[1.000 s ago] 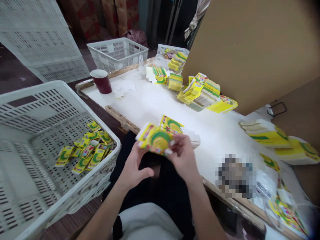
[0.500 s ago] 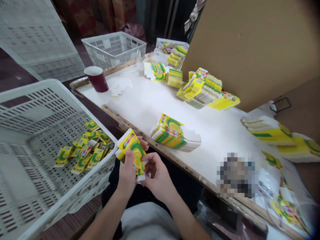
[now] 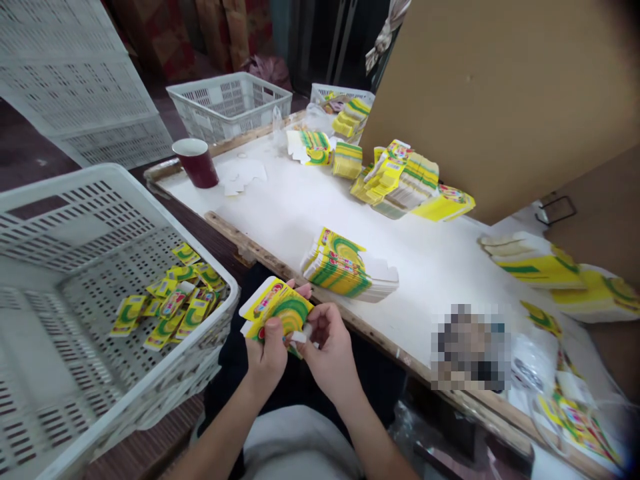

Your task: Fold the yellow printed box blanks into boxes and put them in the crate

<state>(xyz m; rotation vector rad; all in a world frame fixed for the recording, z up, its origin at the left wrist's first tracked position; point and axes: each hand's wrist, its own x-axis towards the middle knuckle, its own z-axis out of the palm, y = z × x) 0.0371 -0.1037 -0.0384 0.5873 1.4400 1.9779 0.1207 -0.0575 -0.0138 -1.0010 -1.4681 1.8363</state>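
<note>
Two hands meet just below the counter [image 3: 310,200] edge, over the lap. Left hand [image 3: 267,350] pinches a flat yellow-green carton [image 3: 277,312], thumb on its printed face; right hand [image 3: 327,347] has its fingers [image 3: 313,327] curled on a white flap at the carton's right end. Carton sits tilted, partly covered by both thumbs, so its full shape is hard to make out.

A patch on the counter's near right is pixelated; can't tell what's under it. Far-right piles [image 3: 540,267] are blurred and cut by the frame edge, as is a clear bag of printed sheets [image 3: 575,420] at bottom right.

Print on the cartons: green arc on yellow w/ a small red-blue mark; no lettering readable.

Counter is covered w/ a white sheet and edged w/ worn wood strips. On it: a fanned stack [image 3: 345,267] just beyond the hands, more stacks [image 3: 400,180] farther back, a dark red cup [image 3: 199,162] at the far left corner. Big brown cardboard panel [image 3: 500,93] stands behind. White slotted crate [image 3: 90,293] at left holds loose small boxes [image 3: 170,300]; another basket [image 3: 230,107] and stacked crates [image 3: 75,80] sit beyond. Floor dark brown.
</note>
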